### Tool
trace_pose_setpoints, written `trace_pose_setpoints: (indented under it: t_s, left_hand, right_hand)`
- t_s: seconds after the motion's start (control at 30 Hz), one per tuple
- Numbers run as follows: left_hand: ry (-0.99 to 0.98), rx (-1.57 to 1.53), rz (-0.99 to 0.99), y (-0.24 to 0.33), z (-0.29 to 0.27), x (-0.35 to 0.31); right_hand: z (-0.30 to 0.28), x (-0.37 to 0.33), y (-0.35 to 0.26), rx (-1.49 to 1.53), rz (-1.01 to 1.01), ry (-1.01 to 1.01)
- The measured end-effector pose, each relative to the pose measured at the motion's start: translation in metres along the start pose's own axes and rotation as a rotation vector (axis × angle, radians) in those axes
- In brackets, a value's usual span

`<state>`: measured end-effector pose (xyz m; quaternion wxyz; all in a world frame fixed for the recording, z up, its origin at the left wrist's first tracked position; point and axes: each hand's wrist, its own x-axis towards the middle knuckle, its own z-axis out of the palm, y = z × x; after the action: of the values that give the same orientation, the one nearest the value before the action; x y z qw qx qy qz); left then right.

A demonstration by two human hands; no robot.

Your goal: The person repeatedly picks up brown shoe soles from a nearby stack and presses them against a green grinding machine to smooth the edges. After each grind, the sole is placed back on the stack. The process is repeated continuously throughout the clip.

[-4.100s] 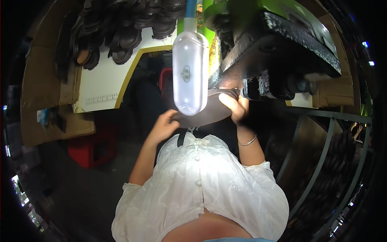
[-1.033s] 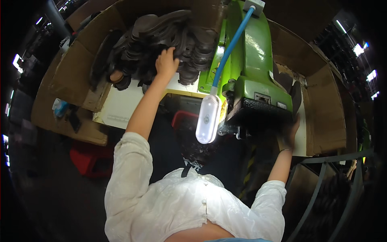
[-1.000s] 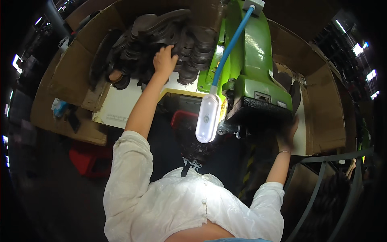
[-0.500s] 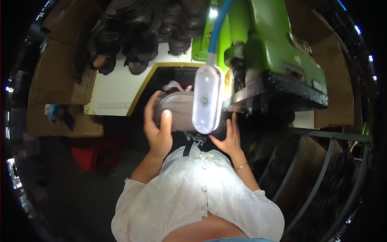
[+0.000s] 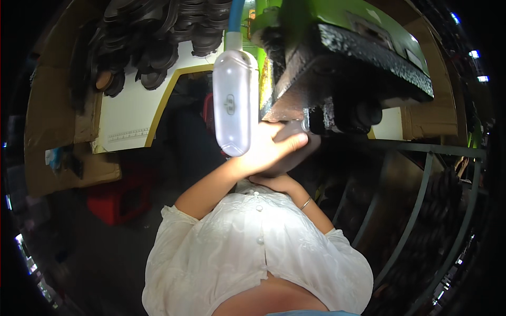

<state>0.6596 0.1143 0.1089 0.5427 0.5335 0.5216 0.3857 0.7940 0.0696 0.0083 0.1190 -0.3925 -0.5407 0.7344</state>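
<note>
A rounded grey-beige piece [image 5: 298,154], perhaps part of a shoe, is up against the working end of a green machine [image 5: 348,31]. My left hand [image 5: 263,148] is closed on it from the left, the thumb lying across its face. Some of that hand is behind a clear, capsule-shaped lamp [image 5: 232,105] that hangs in front on a blue stem. Below the piece, close to my shirt, my right hand [image 5: 279,183] curls its fingers against the lower edge. The far side of the piece is hidden by my hand and the machine's dark head.
Dark shoe soles [image 5: 153,52] lie in rows on the white table [image 5: 126,121], which has a yellow-edged cutout. Cardboard [image 5: 58,110] stands at the left, above a red stool [image 5: 113,203]. At the right is a metal rack [image 5: 416,210] with dark contents.
My left hand has swung to the right, carrying the grey-beige piece to the machine's head. My right hand has moved inward and down beneath it. The view has shifted a little.
</note>
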Motion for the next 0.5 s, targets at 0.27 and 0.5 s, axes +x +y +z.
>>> trace_pose_setpoints:
  t_s: [0.27,0.5]
  left_hand:
    - [0.079,-0.218,0.075,-0.016,-0.017,-0.021]
    - [0.114,-0.257,0.054,-0.044,-0.02,-0.029]
  right_hand:
    - [-0.044,-0.041,0.013,-0.142,0.037,-0.075]
    - [-0.146,-0.09,-0.018,0.164,-0.395,0.399]
